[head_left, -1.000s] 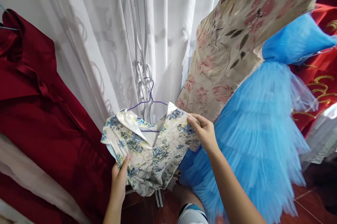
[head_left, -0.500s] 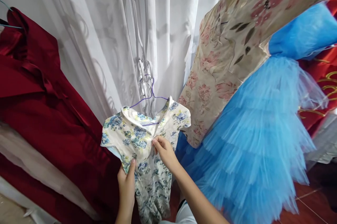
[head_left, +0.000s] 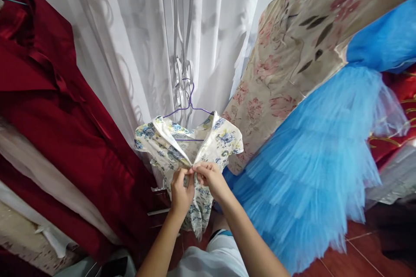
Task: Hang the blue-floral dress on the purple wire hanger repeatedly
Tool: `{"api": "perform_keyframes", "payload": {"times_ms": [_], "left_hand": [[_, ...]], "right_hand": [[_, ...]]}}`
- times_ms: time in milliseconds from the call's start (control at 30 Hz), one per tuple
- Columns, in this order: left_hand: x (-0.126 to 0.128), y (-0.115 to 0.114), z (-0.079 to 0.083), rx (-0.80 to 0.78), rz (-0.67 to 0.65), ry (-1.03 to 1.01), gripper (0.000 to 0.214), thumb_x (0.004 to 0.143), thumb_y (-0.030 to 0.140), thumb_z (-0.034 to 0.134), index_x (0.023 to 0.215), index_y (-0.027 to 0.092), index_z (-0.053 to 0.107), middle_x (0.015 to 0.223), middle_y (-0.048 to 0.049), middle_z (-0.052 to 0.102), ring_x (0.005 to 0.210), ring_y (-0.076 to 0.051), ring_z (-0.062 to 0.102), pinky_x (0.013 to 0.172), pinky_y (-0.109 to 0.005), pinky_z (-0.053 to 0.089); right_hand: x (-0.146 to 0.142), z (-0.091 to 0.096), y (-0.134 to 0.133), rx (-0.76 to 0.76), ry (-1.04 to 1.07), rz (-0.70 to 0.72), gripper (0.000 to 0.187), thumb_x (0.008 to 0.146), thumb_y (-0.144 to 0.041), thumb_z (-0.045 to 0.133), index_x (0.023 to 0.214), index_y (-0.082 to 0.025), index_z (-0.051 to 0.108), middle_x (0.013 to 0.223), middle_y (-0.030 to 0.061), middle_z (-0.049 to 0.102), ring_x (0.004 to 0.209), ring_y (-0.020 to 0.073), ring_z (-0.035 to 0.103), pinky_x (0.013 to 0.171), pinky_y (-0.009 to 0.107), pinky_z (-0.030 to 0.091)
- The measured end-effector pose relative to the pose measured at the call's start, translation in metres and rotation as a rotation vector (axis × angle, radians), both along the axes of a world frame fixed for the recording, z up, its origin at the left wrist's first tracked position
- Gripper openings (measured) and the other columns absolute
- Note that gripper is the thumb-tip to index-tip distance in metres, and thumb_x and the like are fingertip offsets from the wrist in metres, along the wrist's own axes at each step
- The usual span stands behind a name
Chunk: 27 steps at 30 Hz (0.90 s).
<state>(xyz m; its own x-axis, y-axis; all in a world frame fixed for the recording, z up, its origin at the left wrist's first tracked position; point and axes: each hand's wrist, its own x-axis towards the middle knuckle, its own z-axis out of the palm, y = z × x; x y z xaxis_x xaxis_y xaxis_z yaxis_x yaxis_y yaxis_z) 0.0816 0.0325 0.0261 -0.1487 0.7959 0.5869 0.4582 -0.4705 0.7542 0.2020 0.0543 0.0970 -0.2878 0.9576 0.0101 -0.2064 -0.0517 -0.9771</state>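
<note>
A white short-sleeved dress (head_left: 227, 136) with blue and yellow flowers hangs on a purple wire hanger (head_left: 191, 104). My left hand (head_left: 182, 188) pinches the front edge of the dress at the bottom of its V-shaped neckline. Right beside it, my right hand (head_left: 209, 178) is closed on the other front edge at the same spot. The fingertips of both hands meet there and hide any fastening. Below the hands the dress hangs in folds.
The hanger is hooked on a white metal stand (head_left: 182, 34) before a white curtain (head_left: 130, 17). Dark red garments (head_left: 87, 138) hang at left. A beige floral dress (head_left: 273, 69) and a tiered blue tulle dress (head_left: 312, 151) hang at right, above red floor tiles (head_left: 351, 242).
My left hand has moved from the dress's left side up to the neckline, meeting my right hand. The neckline's two edges now come together in a V. The view has shifted slightly.
</note>
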Motion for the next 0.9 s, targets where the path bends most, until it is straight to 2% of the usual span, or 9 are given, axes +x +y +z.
{"api": "perform_keyframes", "payload": {"times_ms": [233,300,367,400,467,567,667,767,900], "left_hand": [[0.024,0.012,-0.004,-0.101,-0.100,0.162,0.012,0.085,0.010,0.054,0.080,0.021,0.057,0.084,-0.0073,0.063,0.082,-0.023,0.061,0.077,-0.036,0.046],[0.030,0.015,-0.005,-0.115,-0.113,0.162,0.012,0.083,0.009,0.056,0.078,0.020,0.059,0.082,-0.0067,0.063,0.079,-0.022,0.061,0.075,-0.035,0.047],[0.029,0.019,0.000,-0.107,-0.124,0.149,0.009,0.084,0.012,0.059,0.079,0.019,0.062,0.083,-0.0064,0.065,0.080,-0.021,0.062,0.076,-0.034,0.048],[0.025,0.022,0.008,-0.089,-0.125,0.136,0.006,0.086,0.015,0.059,0.084,0.019,0.064,0.085,-0.0064,0.065,0.082,-0.021,0.062,0.078,-0.033,0.048],[0.012,0.031,0.034,-0.008,-0.101,0.099,0.016,0.091,0.021,0.056,0.103,0.018,0.066,0.087,-0.0060,0.064,0.083,-0.019,0.061,0.080,-0.032,0.049],[-0.011,0.052,0.091,0.177,-0.038,0.105,0.035,0.097,0.027,0.050,0.130,0.020,0.058,0.085,-0.0040,0.061,0.076,-0.016,0.057,0.077,-0.028,0.047],[-0.025,0.074,0.141,0.259,-0.093,0.288,0.027,0.098,0.029,0.049,0.119,0.021,0.065,0.089,-0.0034,0.064,0.078,-0.015,0.059,0.076,-0.026,0.045],[-0.027,0.084,0.164,0.297,-0.082,0.431,0.020,0.098,0.028,0.049,0.097,0.019,0.067,0.086,-0.0031,0.066,0.080,-0.016,0.061,0.076,-0.025,0.043],[-0.035,0.084,0.174,0.363,0.053,0.327,0.020,0.098,0.029,0.050,0.092,0.017,0.064,0.082,-0.0023,0.066,0.078,-0.015,0.061,0.076,-0.025,0.044]], "right_hand": [[0.004,0.083,0.076,0.165,0.111,-0.125,0.018,0.071,-0.032,0.068,0.066,-0.014,0.068,0.040,-0.0072,0.037,0.039,0.0071,0.021,0.040,0.027,0.012],[0.002,0.096,0.089,0.240,0.125,-0.159,0.018,0.071,-0.031,0.067,0.069,-0.013,0.069,0.041,-0.0075,0.036,0.039,0.0069,0.021,0.040,0.027,0.012],[0.002,0.098,0.093,0.287,0.113,-0.177,0.017,0.072,-0.030,0.066,0.071,-0.013,0.070,0.041,-0.0072,0.037,0.038,0.0069,0.022,0.040,0.026,0.012],[0.002,0.097,0.091,0.294,0.102,-0.185,0.017,0.072,-0.030,0.066,0.071,-0.014,0.070,0.041,-0.0070,0.038,0.038,0.0070,0.022,0.040,0.026,0.012],[0.003,0.090,0.085,0.302,0.084,-0.209,0.016,0.073,-0.030,0.066,0.071,-0.015,0.070,0.040,-0.0071,0.038,0.038,0.0075,0.023,0.041,0.025,0.013],[0.004,0.085,0.074,0.341,0.060,-0.228,0.016,0.075,-0.030,0.063,0.069,-0.017,0.068,0.042,-0.0071,0.038,0.039,0.0081,0.027,0.041,0.025,0.018],[0.002,0.086,0.072,0.409,0.028,-0.253,0.017,0.077,-0.029,0.061,0.065,-0.018,0.065,0.043,-0.0063,0.041,0.040,0.0089,0.034,0.044,0.025,0.026],[-0.003,0.082,0.077,0.463,-0.022,-0.321,0.021,0.078,-0.032,0.061,0.063,-0.018,0.062,0.044,-0.0052,0.045,0.043,0.0098,0.039,0.046,0.025,0.029],[-0.007,0.064,0.081,0.449,-0.053,-0.336,0.024,0.079,-0.033,0.060,0.060,-0.018,0.059,0.045,-0.0048,0.046,0.042,0.0097,0.038,0.046,0.025,0.028]]}}
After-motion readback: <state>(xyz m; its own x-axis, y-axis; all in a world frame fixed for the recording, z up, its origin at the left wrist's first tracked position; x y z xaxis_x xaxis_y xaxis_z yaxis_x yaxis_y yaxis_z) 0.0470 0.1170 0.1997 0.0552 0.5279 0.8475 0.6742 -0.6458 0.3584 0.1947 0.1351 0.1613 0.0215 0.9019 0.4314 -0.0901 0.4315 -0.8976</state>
